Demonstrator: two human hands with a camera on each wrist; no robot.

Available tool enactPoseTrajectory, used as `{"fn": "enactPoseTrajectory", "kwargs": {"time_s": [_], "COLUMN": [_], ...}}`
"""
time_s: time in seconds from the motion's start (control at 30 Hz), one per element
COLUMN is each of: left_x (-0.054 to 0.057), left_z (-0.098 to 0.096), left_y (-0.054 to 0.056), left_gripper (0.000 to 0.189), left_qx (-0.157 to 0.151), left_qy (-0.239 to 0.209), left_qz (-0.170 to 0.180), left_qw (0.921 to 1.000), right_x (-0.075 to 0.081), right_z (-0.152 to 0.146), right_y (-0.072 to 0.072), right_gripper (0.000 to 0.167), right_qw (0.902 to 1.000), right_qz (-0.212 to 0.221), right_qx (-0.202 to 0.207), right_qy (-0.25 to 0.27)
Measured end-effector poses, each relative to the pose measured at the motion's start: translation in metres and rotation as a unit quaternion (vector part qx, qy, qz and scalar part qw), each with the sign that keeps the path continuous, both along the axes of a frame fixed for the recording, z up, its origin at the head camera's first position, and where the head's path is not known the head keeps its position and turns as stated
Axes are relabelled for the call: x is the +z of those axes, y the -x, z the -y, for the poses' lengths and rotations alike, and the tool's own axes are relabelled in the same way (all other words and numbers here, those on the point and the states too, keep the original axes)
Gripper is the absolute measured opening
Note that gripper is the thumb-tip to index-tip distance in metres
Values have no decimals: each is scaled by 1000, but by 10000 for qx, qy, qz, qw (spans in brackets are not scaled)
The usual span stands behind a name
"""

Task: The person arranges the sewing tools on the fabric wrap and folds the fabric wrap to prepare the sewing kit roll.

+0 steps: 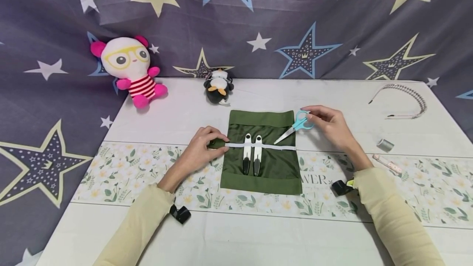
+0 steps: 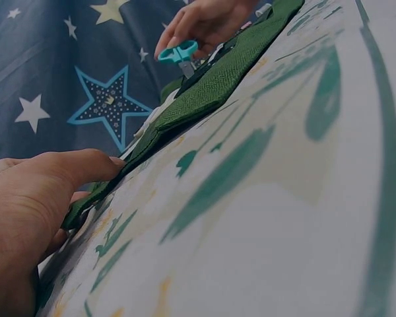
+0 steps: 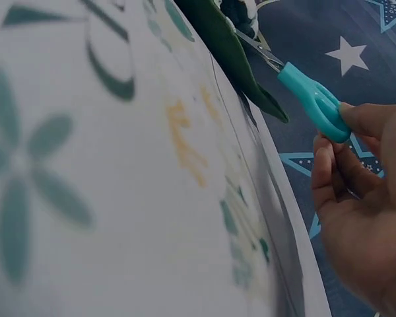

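Lettering (image 1: 314,179) partly under green cloth (image 1: 260,185)

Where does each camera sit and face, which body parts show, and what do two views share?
Head: on the head, looking forward and down at the green cloth; left grip, right grip, sleeves show.
Left wrist: on that wrist, looking along the cloth; both grips show.
Right wrist: likewise, looking toward the scissors; only right grip shows.
Wrist views share the scissors.

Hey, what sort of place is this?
Likely a tabletop in a home or small studio, though I can't tell which: a star-patterned cloth hangs behind the table, where a pink-and-white soft toy and penguin toy sit.
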State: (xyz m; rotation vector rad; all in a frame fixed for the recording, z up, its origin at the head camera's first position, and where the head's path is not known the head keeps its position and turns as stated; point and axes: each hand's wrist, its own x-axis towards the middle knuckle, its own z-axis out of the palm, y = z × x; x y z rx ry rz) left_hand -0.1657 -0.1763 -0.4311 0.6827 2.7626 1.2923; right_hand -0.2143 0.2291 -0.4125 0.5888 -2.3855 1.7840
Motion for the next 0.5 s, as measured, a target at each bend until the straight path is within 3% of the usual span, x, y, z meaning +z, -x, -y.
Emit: {"fn": "enactPoseTrajectory", "kwargs": {"time_s": [0.2,0.5], "left_x": [0,-1], "left_z": [0,-1], "left_y": [0,1], "left_gripper": [19,19], "left_qx": [22,16], "left_qy": [1,-10], "left_qz": [-37,-86], "left_qw": [10000,10000], "right_x": [0,4], "right_z": [4,11], "right_y": [2,5], "right_gripper": [27,29], "right_qw": [9994,9974], "right_qz": [158,484], "right_qx": [216,2], "right_qy": [-206,-532]}}
